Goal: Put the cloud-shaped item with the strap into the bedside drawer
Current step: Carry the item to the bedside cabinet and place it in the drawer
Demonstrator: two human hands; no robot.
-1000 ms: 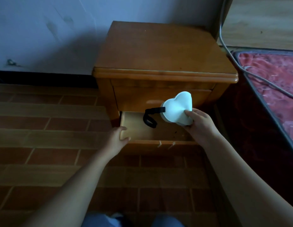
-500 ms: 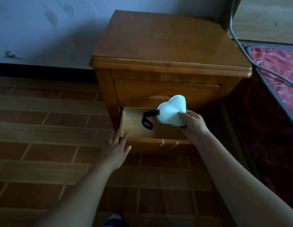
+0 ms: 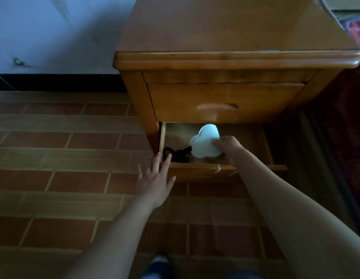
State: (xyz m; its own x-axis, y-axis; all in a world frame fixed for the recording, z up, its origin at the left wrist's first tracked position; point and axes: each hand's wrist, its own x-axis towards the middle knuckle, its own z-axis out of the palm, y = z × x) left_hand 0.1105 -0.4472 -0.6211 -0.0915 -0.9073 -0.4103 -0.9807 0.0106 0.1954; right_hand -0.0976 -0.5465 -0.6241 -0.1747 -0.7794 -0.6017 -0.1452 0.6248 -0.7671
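Open lower wooden bedside drawer: contains white cloud-shaped item, pinched by right hand; its black strap on drawer floor. Left hand spread, empty.

Right hand covers the cloud item's right edge, so the grip contact is only partly visible. Strap is a dark tangle in the drawer shadow, its shape unclear. Drawer back is hidden under the upper drawer front. Nightstand top is cut off by the upper edge. Bedding at far right is blurred and cropped.
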